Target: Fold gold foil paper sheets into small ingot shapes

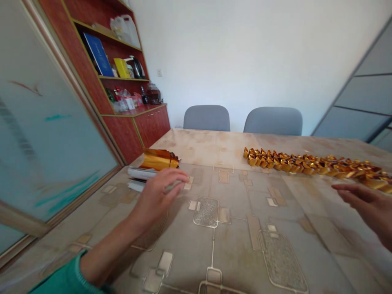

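Green-sleeved left hand (159, 194) curled, grip unclear; right hand (369, 208) outstretched, seemingly empty; gold foil row (286, 165) likely light, crushable: pinch edges.

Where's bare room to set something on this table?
The tablecloth is bare between the gold bundle and gold folded row, and nearer, right of the green sleeve. Crowded: around the bundle and white stacks, along the row.

Hands (161, 190) apart over a patterned table (235, 249) (folded gold pieces (286, 162) near the right).

Head-worn camera looks forward and down, close above patterned table (234, 247), toward wall (260, 53) beyond.
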Demonstrator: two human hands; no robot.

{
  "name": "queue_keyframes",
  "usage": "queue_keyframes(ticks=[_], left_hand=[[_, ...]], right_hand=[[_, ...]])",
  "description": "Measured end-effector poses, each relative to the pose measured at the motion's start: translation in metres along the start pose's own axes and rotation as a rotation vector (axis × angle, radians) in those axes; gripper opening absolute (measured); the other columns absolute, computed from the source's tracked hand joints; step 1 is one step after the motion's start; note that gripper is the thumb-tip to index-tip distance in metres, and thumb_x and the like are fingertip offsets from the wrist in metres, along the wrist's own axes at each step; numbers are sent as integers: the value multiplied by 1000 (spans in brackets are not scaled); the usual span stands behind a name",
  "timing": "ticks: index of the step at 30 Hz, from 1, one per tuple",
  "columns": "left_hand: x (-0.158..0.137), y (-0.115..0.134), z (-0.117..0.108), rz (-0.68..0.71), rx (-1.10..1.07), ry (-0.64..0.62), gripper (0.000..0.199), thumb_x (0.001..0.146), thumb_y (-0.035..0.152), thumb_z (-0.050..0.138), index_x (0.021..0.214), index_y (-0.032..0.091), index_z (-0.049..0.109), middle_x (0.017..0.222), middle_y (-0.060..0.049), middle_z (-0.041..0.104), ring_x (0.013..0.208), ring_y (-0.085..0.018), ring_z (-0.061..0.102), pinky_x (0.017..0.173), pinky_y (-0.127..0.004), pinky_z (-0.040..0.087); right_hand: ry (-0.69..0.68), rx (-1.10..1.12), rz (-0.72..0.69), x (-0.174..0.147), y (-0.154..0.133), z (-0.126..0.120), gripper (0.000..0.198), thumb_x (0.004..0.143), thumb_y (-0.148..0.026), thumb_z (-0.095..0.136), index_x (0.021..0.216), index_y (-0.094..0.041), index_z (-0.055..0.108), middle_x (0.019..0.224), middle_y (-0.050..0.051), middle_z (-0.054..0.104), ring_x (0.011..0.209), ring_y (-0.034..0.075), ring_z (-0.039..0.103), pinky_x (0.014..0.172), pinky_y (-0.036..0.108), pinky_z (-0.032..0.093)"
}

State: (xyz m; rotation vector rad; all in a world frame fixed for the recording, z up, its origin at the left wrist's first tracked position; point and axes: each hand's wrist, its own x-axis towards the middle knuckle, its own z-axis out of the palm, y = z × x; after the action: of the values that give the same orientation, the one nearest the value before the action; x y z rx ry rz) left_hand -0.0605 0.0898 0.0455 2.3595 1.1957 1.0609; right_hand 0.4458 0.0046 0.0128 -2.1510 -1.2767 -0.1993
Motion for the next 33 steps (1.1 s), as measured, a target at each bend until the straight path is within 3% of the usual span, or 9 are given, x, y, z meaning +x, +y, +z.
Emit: queue_keyframes(ticks=[3, 5, 9, 12, 13, 17, 21, 28, 33], left_hand=[[13, -48, -36, -76, 410, 105, 40, 88, 19, 42, 120, 17, 65, 130, -12, 64, 122, -28, 56, 107, -46, 38], [12, -76, -52, -255, 617, 2, 51, 87, 11, 36, 133, 19, 57, 145, -12, 53, 136, -29, 46, 112, -53, 32], [-1, -108, -67, -360, 653, -84, 57, 84, 2, 35, 134, 20, 58, 142, -17, 55, 135, -36, 46, 107, -71, 23], [-7, -115, -72, -364, 654, -111, 56, 85, 3, 37, 131, 23, 61, 139, -15, 59, 130, -38, 50, 104, -74, 22], [-8, -116, -73, -358, 654, -116, 53, 85, 4, 38, 127, 25, 64, 136, -13, 61, 128, -38, 52, 105, -73, 22], [-6, -118, -77, -320, 665, -117, 38, 88, 11, 44, 105, 27, 75, 118, -7, 72, 115, -33, 62, 107, -63, 26], [-2, -120, -81, -285, 684, -111, 27, 86, 18, 51, 95, 24, 76, 108, -9, 74, 105, -30, 64, 102, -50, 36], [-3, -120, -86, -261, 659, -91, 31, 88, 24, 48, 98, 23, 77, 98, -9, 75, 90, -25, 66, 82, -33, 46], [-4, -119, -87, -264, 649, -32, 30, 87, 25, 50, 98, 25, 78, 99, -8, 76, 93, -26, 66, 81, -33, 47]], right_hand=[[-192, 270, 44, -40, -59, 1, 34, 70, -50, 59, 85, -26, 77, 96, 8, 79, 96, 36, 71, 79, 42, 54], [-240, 415, 19, -64, -92, 8, 35, 66, -53, 60, 81, -25, 76, 91, 8, 79, 94, 36, 71, 80, 43, 55], [-359, 628, -128, -111, -141, 30, 29, 74, -50, 64, 85, -25, 75, 89, 6, 77, 84, 28, 72, 70, 34, 57], [-423, 730, -202, -141, -168, 40, 24, 86, -44, 57, 85, -25, 73, 74, 4, 73, 71, 23, 68, 59, 30, 53], [-521, 738, -280, -149, -174, 41, 23, 88, -42, 57, 85, -25, 72, 72, 3, 71, 67, 21, 67, 59, 29, 53], [-679, 686, -442, -165, -183, 43, 26, 94, -36, 51, 81, -25, 71, 71, 2, 68, 66, 18, 63, 57, 25, 49], [-696, 666, -420, -162, -176, 44, 29, 95, -38, 49, 81, -24, 70, 69, 2, 68, 62, 18, 62, 55, 25, 48], [-677, 646, -415, -156, -173, 43, 34, 95, -42, 46, 82, -22, 70, 74, 4, 71, 70, 21, 66, 59, 26, 51], [-680, 629, -437, -154, -166, 50, 27, 93, -39, 52, 83, -24, 72, 77, 4, 73, 72, 22, 68, 62, 27, 53]])
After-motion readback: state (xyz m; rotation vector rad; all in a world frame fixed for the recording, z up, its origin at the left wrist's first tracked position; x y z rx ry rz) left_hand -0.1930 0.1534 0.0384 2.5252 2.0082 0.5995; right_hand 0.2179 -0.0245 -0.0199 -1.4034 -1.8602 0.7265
